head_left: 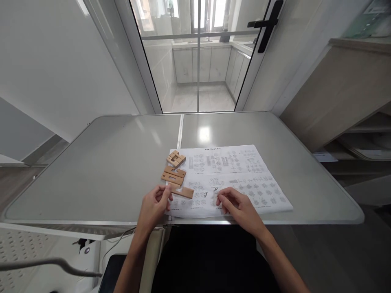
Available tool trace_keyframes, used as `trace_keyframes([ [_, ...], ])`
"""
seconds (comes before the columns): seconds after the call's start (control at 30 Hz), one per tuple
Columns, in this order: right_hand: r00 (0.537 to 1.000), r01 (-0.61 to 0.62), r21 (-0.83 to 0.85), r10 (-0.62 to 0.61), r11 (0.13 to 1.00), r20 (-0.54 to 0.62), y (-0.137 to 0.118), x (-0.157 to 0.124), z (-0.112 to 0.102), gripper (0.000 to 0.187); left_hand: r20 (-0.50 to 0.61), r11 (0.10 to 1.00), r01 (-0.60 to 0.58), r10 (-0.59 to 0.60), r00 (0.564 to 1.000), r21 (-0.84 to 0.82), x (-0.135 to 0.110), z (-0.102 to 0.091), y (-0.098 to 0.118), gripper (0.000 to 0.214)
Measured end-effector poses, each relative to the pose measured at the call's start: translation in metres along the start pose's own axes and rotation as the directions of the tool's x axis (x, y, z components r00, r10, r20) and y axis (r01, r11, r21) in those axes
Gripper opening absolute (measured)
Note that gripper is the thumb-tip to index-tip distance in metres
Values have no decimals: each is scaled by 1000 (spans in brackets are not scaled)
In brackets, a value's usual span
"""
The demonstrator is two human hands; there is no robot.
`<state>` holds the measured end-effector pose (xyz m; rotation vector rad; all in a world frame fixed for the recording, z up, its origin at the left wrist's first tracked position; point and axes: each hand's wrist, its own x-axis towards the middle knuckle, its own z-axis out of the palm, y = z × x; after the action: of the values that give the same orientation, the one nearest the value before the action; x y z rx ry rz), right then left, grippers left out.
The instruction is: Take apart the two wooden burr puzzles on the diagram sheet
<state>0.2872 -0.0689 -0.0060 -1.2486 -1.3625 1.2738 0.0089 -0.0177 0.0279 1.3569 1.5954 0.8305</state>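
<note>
My left hand (155, 202) is closed at the left end of a flat notched wooden puzzle piece (184, 192), thumb and fingertips pinching it. The piece lies over the left part of a printed instruction sheet (259, 163). Farther back are a wooden strip with a slot (172, 179) and another strip with a cut-out (174, 171). Behind them sits a small square assembly of wooden blocks (176, 158). My right hand (236, 204) rests over the sheet with its fingers curled together. Whatever they may hold is too small to make out.
The pale folding table (100, 162) has a seam across its middle and a metal front edge. A glass door (198, 73) with a black handle (269, 24) stands beyond it. Shelving (336, 89) is at the right; a grey cable (55, 262) runs at lower left.
</note>
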Motion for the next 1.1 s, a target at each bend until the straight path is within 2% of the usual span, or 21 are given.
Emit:
trace_keyframes([
  [0.2,1000,-6,-33,5,999,-5,0,0,1,29,-60,978,97,-88,994,184,13,-20,-12,45],
  [0.3,1000,-4,-49,4,999,-13,-1,0,2,30,-113,931,103,-67,991,350,21,-23,-13,43],
  [0.43,1000,-8,-61,7,998,-21,-2,0,3,30,-158,808,98,-7,987,581,30,-25,-13,40],
  [0.6,1000,-6,-60,4,998,-21,0,0,3,30,-118,630,129,-59,991,766,33,-27,-5,40],
  [0.77,1000,-6,-53,5,999,-22,0,0,3,29,-84,554,106,-64,994,826,33,-26,0,41],
  [1.1,1000,-9,-64,8,998,-21,0,0,3,30,-90,567,38,63,994,823,27,-25,-13,38],
])
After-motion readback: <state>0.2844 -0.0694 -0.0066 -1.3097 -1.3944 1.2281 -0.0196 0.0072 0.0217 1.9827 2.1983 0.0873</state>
